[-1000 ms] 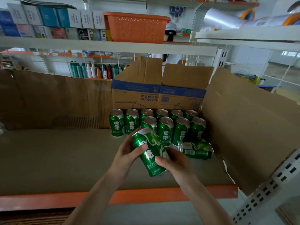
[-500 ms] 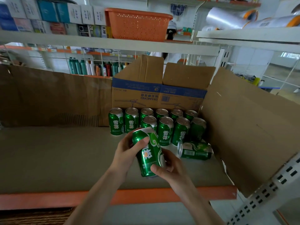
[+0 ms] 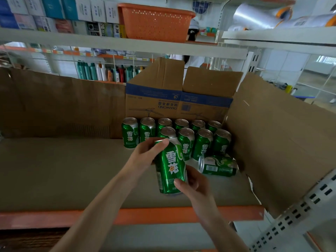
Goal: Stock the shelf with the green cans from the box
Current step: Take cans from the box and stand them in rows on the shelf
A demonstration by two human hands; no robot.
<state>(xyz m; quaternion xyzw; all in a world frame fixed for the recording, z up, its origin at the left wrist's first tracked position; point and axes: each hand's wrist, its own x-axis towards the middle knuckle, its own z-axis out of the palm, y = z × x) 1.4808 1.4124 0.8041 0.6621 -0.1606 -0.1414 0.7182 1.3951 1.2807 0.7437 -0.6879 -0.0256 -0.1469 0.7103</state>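
Note:
Both hands hold one green can (image 3: 170,168), nearly upright, just above the shelf (image 3: 54,171). My left hand (image 3: 145,155) grips its top rim from the left. My right hand (image 3: 194,184) curls round its lower right side. Behind it stand several green cans (image 3: 203,142) in two rows against an upside-down cardboard box (image 3: 178,91). One more green can (image 3: 218,165) lies on its side to the right of the held can.
Cardboard sheets line the shelf's back (image 3: 54,106) and right side (image 3: 281,139). The shelf has an orange front edge (image 3: 163,215). Overhead runs another shelf (image 3: 109,44) with an orange basket (image 3: 154,20) and small boxes. A perforated metal upright (image 3: 294,215) stands at the lower right.
The held can has turned from tilted to nearly upright and moved slightly back toward the rows. My left hand now grips its top and my right its base.

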